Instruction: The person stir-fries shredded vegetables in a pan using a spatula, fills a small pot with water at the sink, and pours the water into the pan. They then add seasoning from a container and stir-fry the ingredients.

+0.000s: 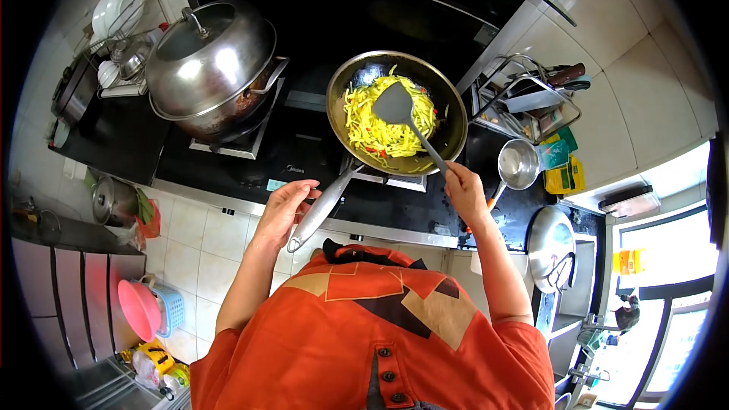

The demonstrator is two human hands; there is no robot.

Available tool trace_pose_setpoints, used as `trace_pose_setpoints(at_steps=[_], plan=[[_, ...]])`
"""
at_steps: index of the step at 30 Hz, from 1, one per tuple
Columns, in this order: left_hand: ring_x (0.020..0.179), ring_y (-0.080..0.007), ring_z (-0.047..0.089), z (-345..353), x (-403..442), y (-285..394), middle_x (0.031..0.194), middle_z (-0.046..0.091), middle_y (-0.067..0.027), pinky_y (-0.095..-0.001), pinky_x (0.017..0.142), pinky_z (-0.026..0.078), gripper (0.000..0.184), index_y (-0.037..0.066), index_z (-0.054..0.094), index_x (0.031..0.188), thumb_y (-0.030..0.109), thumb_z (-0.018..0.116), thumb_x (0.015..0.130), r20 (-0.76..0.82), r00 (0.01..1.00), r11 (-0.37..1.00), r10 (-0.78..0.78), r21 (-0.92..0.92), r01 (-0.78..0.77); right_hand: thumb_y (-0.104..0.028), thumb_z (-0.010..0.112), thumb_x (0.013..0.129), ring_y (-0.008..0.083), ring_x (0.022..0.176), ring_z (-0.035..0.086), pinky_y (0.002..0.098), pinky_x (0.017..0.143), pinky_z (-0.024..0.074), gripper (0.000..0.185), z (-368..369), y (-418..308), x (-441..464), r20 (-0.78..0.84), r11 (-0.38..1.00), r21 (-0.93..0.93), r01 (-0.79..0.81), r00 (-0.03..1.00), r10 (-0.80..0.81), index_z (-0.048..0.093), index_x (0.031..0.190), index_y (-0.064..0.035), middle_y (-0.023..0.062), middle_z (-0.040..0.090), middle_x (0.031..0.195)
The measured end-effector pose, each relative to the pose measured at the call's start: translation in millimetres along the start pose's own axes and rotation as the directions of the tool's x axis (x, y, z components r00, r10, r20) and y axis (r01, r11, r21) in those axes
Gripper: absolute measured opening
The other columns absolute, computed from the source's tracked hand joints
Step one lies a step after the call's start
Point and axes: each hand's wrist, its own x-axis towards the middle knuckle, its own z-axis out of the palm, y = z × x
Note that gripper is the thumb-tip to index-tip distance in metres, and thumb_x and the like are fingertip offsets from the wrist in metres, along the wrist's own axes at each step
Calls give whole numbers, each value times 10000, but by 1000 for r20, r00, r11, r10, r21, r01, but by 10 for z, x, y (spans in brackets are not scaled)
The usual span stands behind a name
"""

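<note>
A frying pan sits on the stove, its grey handle pointing toward the body. Yellow-green shredded food with small red pieces fills its middle. My right hand is closed round the handle of a grey spatula, whose blade rests over the food. Just left of the pan handle is my left hand, with its fingers partly curled and apart; it holds nothing, and the fingertips are near the handle.
A large domed-lid pot stands on the left burner. To the right are a knife rack, a small saucepan, a yellow packet and a steel lid. Dishes stand in a rack at upper left.
</note>
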Motion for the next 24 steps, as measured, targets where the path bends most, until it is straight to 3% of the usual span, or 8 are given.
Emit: trace_pose_setpoints(at_steps=[4,6,7,9,12,15,21,24], plan=[[667,-64,562,30,-6,8,955,660,-24,-208,563,476,254,83,641,1131,251,557,960,10,1000,1000,-10,-24,10,-156,492,957,36,486,404,199,420,305,291,-43,-27,-40,52,996,-86,32,998,-27,600,1173,7,-24,496,633],[655,-61,561,66,6,22,954,660,-26,-204,554,480,252,77,641,1130,243,553,962,-19,1000,1000,-14,23,15,-173,477,973,35,470,363,194,396,273,291,-49,-169,-66,161,976,84,-203,969,187,589,1200,-31,-25,479,653],[655,-61,561,71,20,15,954,660,-26,-204,554,480,252,77,641,1130,243,553,962,-16,1000,1000,-14,25,14,-173,477,973,35,470,363,194,396,273,291,-45,-211,-77,157,976,85,-202,970,188,589,1200,-31,-25,479,653],[643,-59,559,64,41,-7,954,660,-27,-204,551,484,249,71,640,1128,235,548,965,-11,1000,1000,-23,-6,22,-194,471,972,37,482,361,203,407,285,264,-32,-263,-76,217,859,310,-408,910,353,601,1141,-38,-24,470,657],[640,-57,558,52,32,3,947,661,-25,-195,545,481,243,72,643,1125,226,548,964,-15,1000,1000,-13,-18,13,-214,468,987,26,462,319,196,386,241,271,-84,-141,-71,295,750,441,-493,869,398,570,1175,-48,-20,463,670],[748,-90,621,31,57,-33,940,670,-41,-222,645,516,254,69,658,1110,242,586,938,-10,1000,1000,-3,-5,3,-216,474,991,23,452,305,202,382,229,266,-7,-215,-75,300,757,428,-494,868,397,567,1165,-38,-16,465,673],[758,-93,621,50,39,-31,939,670,-38,-217,658,507,266,61,659,1110,251,585,939,-16,1000,1000,-1,1,1,-239,501,988,20,447,272,188,379,210,335,-78,-280,-153,320,791,393,-469,876,361,530,1274,-66,-15,459,679],[638,-48,556,43,31,-57,929,668,-25,-184,560,487,234,70,655,1107,224,569,954,-46,999,1000,1,-11,-1,-231,494,990,24,441,288,185,378,226,335,-220,-292,-206,261,784,417,-460,887,381,535,1273,-56,-12,468,673]])
